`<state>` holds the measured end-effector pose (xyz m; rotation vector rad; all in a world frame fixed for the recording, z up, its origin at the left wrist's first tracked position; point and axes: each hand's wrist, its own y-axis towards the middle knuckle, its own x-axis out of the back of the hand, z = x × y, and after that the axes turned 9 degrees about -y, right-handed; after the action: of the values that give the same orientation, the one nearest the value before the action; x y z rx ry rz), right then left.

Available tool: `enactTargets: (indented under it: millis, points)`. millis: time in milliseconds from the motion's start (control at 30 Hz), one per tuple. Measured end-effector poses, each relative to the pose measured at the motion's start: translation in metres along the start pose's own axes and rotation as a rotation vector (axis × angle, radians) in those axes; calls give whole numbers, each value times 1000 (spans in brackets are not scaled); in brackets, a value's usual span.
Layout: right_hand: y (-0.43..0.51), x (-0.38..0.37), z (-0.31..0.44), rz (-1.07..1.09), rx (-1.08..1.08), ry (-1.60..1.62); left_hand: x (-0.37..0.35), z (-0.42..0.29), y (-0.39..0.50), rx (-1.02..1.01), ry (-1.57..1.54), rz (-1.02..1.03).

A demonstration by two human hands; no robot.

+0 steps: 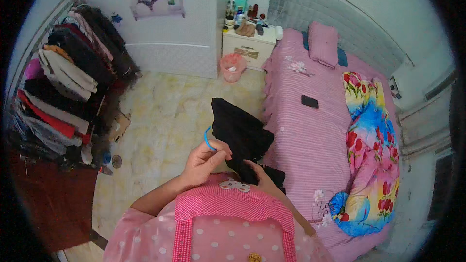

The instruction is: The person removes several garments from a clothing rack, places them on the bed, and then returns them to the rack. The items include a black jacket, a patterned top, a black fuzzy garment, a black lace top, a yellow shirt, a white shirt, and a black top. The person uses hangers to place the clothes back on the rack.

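Observation:
In front of my chest hangs a black cloth garment (238, 127), bunched towards its lower end. My left hand (205, 162) is curled with thumb and fingertips together at the garment's left edge. Out of this hand rises a thin blue curved rod (207, 138) that looks like a clothes hanger's hook; the rest of it is hidden. My right hand (259, 174) holds the garment's lower part, its fingers partly covered by the black cloth. I wear a pink checked apron (233, 203) just below both hands.
A bed with a pink striped cover (291, 145) runs along the right, bearing a phone (309, 101) and a flowered quilt (375, 145). Clothes hang on a rack (36, 36) at left. Ahead stand a cluttered nightstand (249, 49) and a pink bin (232, 74).

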<state>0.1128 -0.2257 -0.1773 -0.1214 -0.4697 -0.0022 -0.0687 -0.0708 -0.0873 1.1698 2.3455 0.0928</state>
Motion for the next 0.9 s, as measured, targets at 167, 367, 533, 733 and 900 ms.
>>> enactTargets:
  millis: [167, 367, 533, 733, 900]
  points:
    - [69, -46, 26, 145, -61, 126, 64, -40, -30, -60, -18, -164]
    - [145, -98, 47, 265, 172, 22, 130, -79, -63, -187, 54, -298]
    - [200, -119, 119, 405, 196, -89, 169, -103, -83, -317, 256, -488]
    - [246, -149, 131, 532, 148, -79, 203, -112, -93, -317, 377, -765]
    - [297, -169, 135, 605, 145, -38, 247, -122, -81, -262, 399, -839]
